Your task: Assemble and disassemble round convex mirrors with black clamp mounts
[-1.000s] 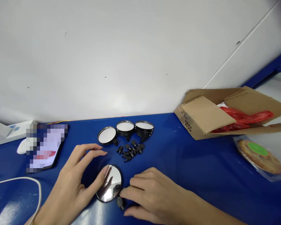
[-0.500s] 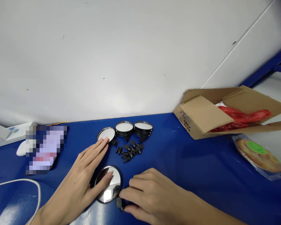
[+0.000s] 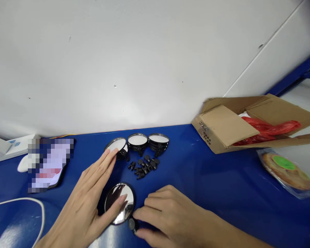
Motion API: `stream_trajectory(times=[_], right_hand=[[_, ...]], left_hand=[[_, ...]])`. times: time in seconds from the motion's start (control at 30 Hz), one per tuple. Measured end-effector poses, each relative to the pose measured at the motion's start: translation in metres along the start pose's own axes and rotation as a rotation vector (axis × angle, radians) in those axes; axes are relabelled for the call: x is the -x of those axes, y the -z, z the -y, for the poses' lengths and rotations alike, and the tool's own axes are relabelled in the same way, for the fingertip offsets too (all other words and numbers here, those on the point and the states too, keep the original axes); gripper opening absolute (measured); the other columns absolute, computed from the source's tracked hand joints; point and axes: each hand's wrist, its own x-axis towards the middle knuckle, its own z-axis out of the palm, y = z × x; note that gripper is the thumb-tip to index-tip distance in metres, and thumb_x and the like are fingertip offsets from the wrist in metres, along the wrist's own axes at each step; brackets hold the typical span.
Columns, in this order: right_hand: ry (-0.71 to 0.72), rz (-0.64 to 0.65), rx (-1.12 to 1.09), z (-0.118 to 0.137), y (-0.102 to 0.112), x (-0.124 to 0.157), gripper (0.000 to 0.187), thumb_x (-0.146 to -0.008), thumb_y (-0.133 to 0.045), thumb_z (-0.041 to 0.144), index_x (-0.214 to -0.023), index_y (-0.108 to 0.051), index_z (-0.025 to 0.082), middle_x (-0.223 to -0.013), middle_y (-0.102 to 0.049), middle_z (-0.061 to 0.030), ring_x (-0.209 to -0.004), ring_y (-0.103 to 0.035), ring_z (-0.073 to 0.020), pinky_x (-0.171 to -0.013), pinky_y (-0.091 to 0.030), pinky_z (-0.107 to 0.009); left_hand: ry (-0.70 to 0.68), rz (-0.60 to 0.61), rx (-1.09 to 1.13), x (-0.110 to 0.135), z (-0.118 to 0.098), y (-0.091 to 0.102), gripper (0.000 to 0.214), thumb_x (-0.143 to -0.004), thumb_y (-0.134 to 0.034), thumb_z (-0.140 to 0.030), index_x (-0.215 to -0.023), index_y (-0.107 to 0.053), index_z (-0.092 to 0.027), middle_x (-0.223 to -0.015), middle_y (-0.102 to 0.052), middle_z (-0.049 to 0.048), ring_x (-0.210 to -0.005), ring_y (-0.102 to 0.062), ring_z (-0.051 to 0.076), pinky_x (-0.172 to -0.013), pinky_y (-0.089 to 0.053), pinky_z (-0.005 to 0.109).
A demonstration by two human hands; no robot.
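Head view: near round mirror (image 3: 115,194) lies reflective face up on the blue table (image 3: 191,175), between the two hands. Left hand (image 3: 89,196): thumb extends over the near mirror's face; other fingers straight, side by side, well apart from the thumb, tips at the front edge of the rear left mirror (image 3: 117,142). That mirror overlaps another one, part of which shows at its right. Right hand (image 3: 167,213): fingers curled; index and thumb tips stand on either side of a black fitting (image 3: 132,224) just beside the near mirror's lower right rim. Whether they are clamped on it, cannot tell.

Farther back, rear middle mirror (image 3: 137,139) and rear right mirror (image 3: 158,138) sit side by side, pale faces up, black mounts toward the viewer. In front of them: a loose cluster of small black parts (image 3: 145,166).

Left side of table: phone (image 3: 53,151), partly pixelated; white mouse (image 3: 22,165); white cable (image 3: 42,212). Right side: open carton (image 3: 228,124) containing a red plastic bag (image 3: 274,130); wrapped round pastry (image 3: 298,177) with green label, just in front.
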Motion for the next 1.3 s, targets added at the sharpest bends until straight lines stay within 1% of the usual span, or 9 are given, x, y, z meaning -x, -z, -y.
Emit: stream_trajectory(times=[0.27, 0.47, 0.57, 0.63, 0.7, 0.87, 0.97, 1.07, 1.3], right_hand=[[-0.572, -0.060, -1.097, 0.002, 0.024, -0.011, 0.055, -0.116, -0.064, 0.069, -0.135, -0.078, 0.019, -0.073, -0.070, 0.0028, -0.054, -0.055, -0.0095, -0.054, -0.047, -0.020], [-0.669, -0.095, -1.169, -0.003, 0.020, -0.010, 0.045, -0.107, -0.082, 0.060, -0.099, -0.072, 0.017, -0.071, -0.066, 0.0034, -0.056, -0.054, -0.0078, -0.050, -0.041, -0.016], [-0.664, -0.075, -1.121, 0.002, 0.021, -0.010, 0.041, -0.109, -0.079, 0.057, -0.097, -0.069, 0.018, -0.071, -0.066, 0.0033, -0.057, -0.054, -0.0087, -0.051, -0.041, -0.018], [-0.621, -0.044, -1.039, 0.006, 0.023, -0.012, 0.043, -0.114, -0.071, 0.055, -0.090, -0.066, 0.019, -0.072, -0.066, 0.0025, -0.059, -0.056, -0.0097, -0.055, -0.043, -0.020], [-0.539, 0.005, -0.929, 0.009, 0.028, -0.015, 0.043, -0.117, -0.063, 0.048, -0.085, -0.064, 0.020, -0.074, -0.065, 0.0019, -0.064, -0.059, -0.0109, -0.062, -0.045, -0.022], [-0.394, 0.094, -0.787, 0.012, 0.038, -0.021, 0.026, -0.114, -0.063, 0.030, -0.090, -0.058, 0.022, -0.078, -0.055, 0.0058, -0.067, -0.050, -0.0105, -0.066, -0.040, -0.024], [-0.326, 0.111, -0.729, 0.011, 0.039, -0.022, 0.028, -0.114, -0.067, 0.034, -0.092, -0.053, 0.024, -0.083, -0.050, 0.0067, -0.070, -0.045, -0.0100, -0.068, -0.038, -0.024], [-0.354, 0.125, -0.597, 0.008, 0.035, -0.017, 0.029, -0.118, -0.065, 0.044, -0.098, -0.059, 0.024, -0.082, -0.056, 0.0071, -0.068, -0.050, -0.0103, -0.067, -0.039, -0.024], [-0.383, -0.231, 0.025, -0.020, 0.023, -0.006, 0.024, -0.122, -0.054, 0.032, -0.125, -0.075, 0.021, -0.073, -0.067, 0.0052, -0.061, -0.060, -0.0134, -0.067, -0.043, -0.027]], left_hand=[[-0.252, -0.004, -0.003, 0.001, -0.019, 0.008, 0.080, -0.120, -0.059, -0.040, -0.187, -0.031, -0.007, -0.190, -0.047, 0.0173, -0.181, -0.035, 0.030, -0.144, -0.037, 0.044], [-0.429, 0.122, 0.145, 0.013, -0.009, 0.008, 0.076, -0.123, -0.049, -0.036, -0.191, -0.023, -0.012, -0.179, -0.062, 0.0117, -0.178, -0.041, 0.031, -0.141, -0.041, 0.047], [-0.280, 0.202, 0.280, 0.020, -0.010, 0.011, 0.074, -0.119, -0.064, -0.046, -0.187, -0.039, -0.033, -0.181, -0.060, 0.0051, -0.170, -0.054, 0.036, -0.136, -0.050, 0.052], [-0.070, -0.027, 0.396, 0.023, -0.015, 0.010, 0.056, -0.118, -0.057, -0.023, -0.167, -0.067, -0.047, -0.174, -0.069, -0.0021, -0.164, -0.063, 0.036, -0.133, -0.055, 0.060], [0.156, -0.200, 0.473, 0.022, -0.020, 0.008, 0.042, -0.114, -0.065, -0.024, -0.143, -0.082, -0.048, -0.165, -0.077, -0.0027, -0.154, -0.072, 0.038, -0.129, -0.060, 0.063], [0.546, -0.086, 0.941, 0.003, -0.031, 0.005, 0.053, -0.098, -0.094, -0.041, -0.149, -0.082, -0.040, -0.136, -0.090, 0.0073, -0.108, -0.090, 0.033, -0.097, -0.078, 0.042], [0.675, 0.041, 1.122, -0.006, -0.040, 0.006, 0.027, -0.093, -0.098, -0.050, -0.108, -0.094, -0.029, -0.098, -0.091, 0.0069, -0.084, -0.086, 0.028, -0.079, -0.073, 0.034], [0.757, 0.067, 1.217, -0.007, -0.047, 0.006, 0.033, -0.094, -0.098, -0.052, -0.083, -0.086, -0.024, -0.077, -0.084, 0.0041, -0.075, -0.079, 0.023, -0.072, -0.066, 0.028], [0.966, -0.039, 1.248, -0.010, -0.035, 0.005, 0.049, -0.091, -0.100, -0.059, -0.091, -0.066, -0.024, -0.086, -0.084, 0.0016, -0.088, -0.089, 0.029, -0.081, -0.071, 0.031]])
